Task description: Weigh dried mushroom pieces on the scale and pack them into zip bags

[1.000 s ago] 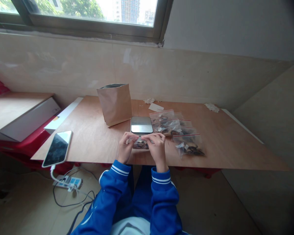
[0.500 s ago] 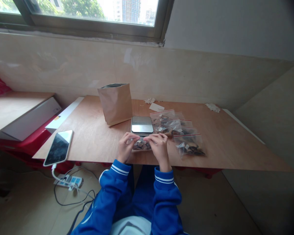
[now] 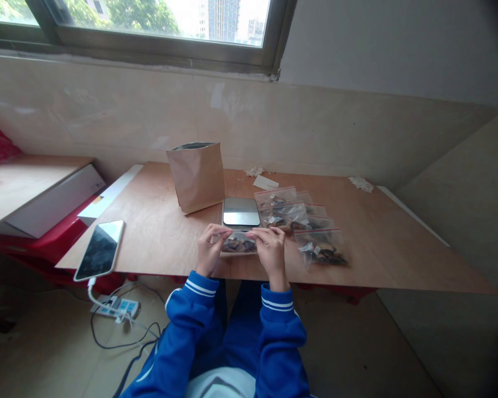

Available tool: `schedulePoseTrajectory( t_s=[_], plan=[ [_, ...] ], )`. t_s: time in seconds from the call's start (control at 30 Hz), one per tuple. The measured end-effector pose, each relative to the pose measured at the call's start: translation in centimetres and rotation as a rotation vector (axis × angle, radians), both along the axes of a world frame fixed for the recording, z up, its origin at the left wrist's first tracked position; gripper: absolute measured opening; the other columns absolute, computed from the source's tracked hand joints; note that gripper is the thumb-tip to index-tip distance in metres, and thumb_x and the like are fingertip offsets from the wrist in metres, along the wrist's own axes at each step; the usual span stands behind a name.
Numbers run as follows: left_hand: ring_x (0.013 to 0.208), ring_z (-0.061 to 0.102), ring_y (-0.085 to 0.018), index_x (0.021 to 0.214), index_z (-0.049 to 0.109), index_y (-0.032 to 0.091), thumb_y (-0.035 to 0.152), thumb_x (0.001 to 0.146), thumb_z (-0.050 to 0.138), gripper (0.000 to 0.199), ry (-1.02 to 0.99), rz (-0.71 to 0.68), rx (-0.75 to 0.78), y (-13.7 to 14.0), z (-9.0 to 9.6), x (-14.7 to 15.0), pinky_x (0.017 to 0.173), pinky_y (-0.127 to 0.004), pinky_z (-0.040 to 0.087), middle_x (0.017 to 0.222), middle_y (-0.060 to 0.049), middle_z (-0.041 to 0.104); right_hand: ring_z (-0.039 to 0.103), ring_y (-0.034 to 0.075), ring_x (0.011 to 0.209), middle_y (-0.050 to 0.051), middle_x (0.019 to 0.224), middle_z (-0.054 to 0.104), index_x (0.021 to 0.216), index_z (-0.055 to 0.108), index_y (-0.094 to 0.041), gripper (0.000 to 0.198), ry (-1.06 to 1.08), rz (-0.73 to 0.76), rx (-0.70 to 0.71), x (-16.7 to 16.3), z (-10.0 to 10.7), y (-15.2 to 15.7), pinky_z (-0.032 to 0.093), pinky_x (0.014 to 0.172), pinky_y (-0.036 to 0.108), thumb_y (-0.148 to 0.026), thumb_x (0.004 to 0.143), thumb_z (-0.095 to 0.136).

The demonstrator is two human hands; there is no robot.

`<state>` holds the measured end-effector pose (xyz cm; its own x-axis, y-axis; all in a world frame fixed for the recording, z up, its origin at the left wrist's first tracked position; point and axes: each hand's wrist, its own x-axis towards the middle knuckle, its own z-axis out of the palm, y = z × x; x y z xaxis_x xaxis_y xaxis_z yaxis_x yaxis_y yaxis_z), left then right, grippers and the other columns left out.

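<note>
1. In the grip, a clear rectangular plastic bag [image 3: 239, 245], thin and glossy.
2. Just beyond the grip, a square silver metal plate [image 3: 240, 211], polished nearly mirror-bright.
3. Beyond and left, an upright tan paper pouch [image 3: 199, 178], matt, lightly creased.
4. Rightward, clear plastic bags with red strips [image 3: 321, 247], shiny, crinkled.
5. Underneath, a brown wooden tabletop [image 3: 384, 237], smooth, faintly sheened.
6. Nearer, blue white-striped cloth sleeves [image 3: 281, 323], soft-looking, matt.

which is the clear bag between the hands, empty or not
Not empty: dark pieces show through the clear bag; how full, I cannot tell.
</note>
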<state>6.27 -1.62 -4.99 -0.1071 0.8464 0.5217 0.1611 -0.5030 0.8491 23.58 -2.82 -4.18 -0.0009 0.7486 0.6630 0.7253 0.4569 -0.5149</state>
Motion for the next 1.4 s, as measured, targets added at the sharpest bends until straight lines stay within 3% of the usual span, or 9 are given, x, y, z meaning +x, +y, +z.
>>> schedulePoseTrajectory(
  t_s=[0.2, 0.37, 0.5, 0.63, 0.87, 1.07, 1.2, 1.27, 1.4],
  plan=[
    [0.084, 0.062, -0.018, 0.084, 0.071, 0.019, 0.039, 0.084, 0.066, 0.021, -0.054, 0.052, -0.098, 0.0, -0.2, -0.6, 0.077, -0.031, 0.049, 0.085, -0.004, 0.067, 0.066, 0.018, 0.082, 0.000, 0.082, 0.076, 0.080, 0.075, -0.026, 0.025, -0.026, -0.042, 0.004, 0.6, -0.3, 0.1, 0.035, 0.091, 0.038, -0.029, 0.095, 0.054],
    [0.088, 0.064, -0.019, 0.088, 0.072, 0.018, 0.043, 0.085, 0.063, 0.026, -0.126, 0.017, -0.189, 0.0, -0.1, -0.5, 0.077, -0.029, 0.049, 0.090, -0.006, 0.069, 0.066, 0.018, 0.075, -0.001, 0.080, 0.076, 0.079, 0.074, -0.026, 0.031, 0.052, -0.039, 0.007, 1.0, -0.6, 0.2, 0.037, 0.088, 0.037, -0.032, 0.097, 0.050],
    [0.075, 0.063, -0.016, 0.086, 0.068, 0.018, 0.046, 0.085, 0.062, 0.029, -0.305, 0.039, -0.283, -0.1, 0.1, -0.2, 0.066, -0.025, 0.049, 0.079, -0.003, 0.068, 0.066, 0.020, 0.076, 0.001, 0.078, 0.075, 0.076, 0.074, -0.024, 0.032, 0.143, -0.026, -0.064, 1.2, -0.7, 0.2, 0.041, 0.081, 0.035, -0.044, 0.093, 0.054],
    [0.063, 0.056, -0.013, 0.070, 0.064, 0.017, 0.049, 0.085, 0.060, 0.036, -0.313, 0.099, -0.257, 0.0, 0.0, -0.3, 0.057, -0.022, 0.044, 0.066, 0.000, 0.060, 0.065, 0.022, 0.079, 0.002, 0.074, 0.075, 0.075, 0.074, -0.025, 0.034, 0.229, -0.033, -0.164, 1.4, -0.7, 0.0, 0.045, 0.080, 0.035, -0.048, 0.091, 0.056],
    [0.056, 0.056, -0.013, 0.074, 0.068, 0.016, 0.054, 0.086, 0.055, 0.042, -0.421, 0.086, -0.360, -0.1, -0.7, -0.3, 0.049, -0.023, 0.043, 0.063, -0.001, 0.062, 0.068, 0.022, 0.067, 0.005, 0.066, 0.073, 0.076, 0.066, -0.019, 0.041, 0.654, 0.073, -0.305, 0.9, -0.5, -0.1, 0.051, 0.070, 0.033, -0.057, 0.086, 0.057],
    [0.067, 0.062, -0.018, 0.077, 0.076, 0.015, 0.050, 0.087, 0.056, 0.041, -0.274, -0.069, -0.336, -0.5, 0.3, -0.2, 0.064, -0.029, 0.049, 0.071, -0.006, 0.070, 0.064, 0.021, 0.055, 0.003, 0.051, 0.065, 0.068, 0.060, -0.019, 0.051, 0.667, -0.086, -0.299, 1.6, 0.6, -0.6, 0.049, 0.065, 0.030, -0.065, 0.087, 0.047],
    [0.065, 0.060, -0.016, 0.081, 0.074, 0.016, 0.049, 0.092, 0.048, 0.044, -0.198, -0.183, -0.316, -0.2, -0.1, -0.7, 0.063, -0.029, 0.047, 0.070, -0.006, 0.068, 0.051, 0.017, 0.041, -0.001, 0.041, 0.054, 0.070, 0.058, -0.020, 0.057, 0.612, -0.274, -0.299, 4.8, 1.3, -1.1, 0.039, 0.049, 0.027, -0.074, 0.084, 0.042],
    [0.067, 0.059, -0.016, 0.081, 0.072, 0.017, 0.049, 0.093, 0.045, 0.045, -0.174, -0.105, -0.311, 0.3, -0.7, -1.6, 0.064, -0.028, 0.046, 0.073, -0.006, 0.068, 0.044, 0.016, 0.037, -0.003, 0.037, 0.047, 0.070, 0.057, -0.021, 0.061, 0.570, -0.383, -0.294, 7.4, 1.5, -1.1, 0.034, 0.045, 0.028, -0.078, 0.081, 0.040],
    [0.084, 0.060, -0.018, 0.094, 0.069, 0.019, 0.047, 0.092, 0.048, 0.035, -0.107, 0.148, -0.274, 1.7, -2.0, -4.4, 0.072, -0.030, 0.047, 0.097, -0.008, 0.068, 0.046, 0.018, 0.042, -0.001, 0.037, 0.046, 0.070, 0.059, -0.020, 0.066, 0.429, -0.523, -0.293, 12.8, 1.3, 0.6, 0.036, 0.050, 0.030, -0.081, 0.079, 0.036]
  ],
)
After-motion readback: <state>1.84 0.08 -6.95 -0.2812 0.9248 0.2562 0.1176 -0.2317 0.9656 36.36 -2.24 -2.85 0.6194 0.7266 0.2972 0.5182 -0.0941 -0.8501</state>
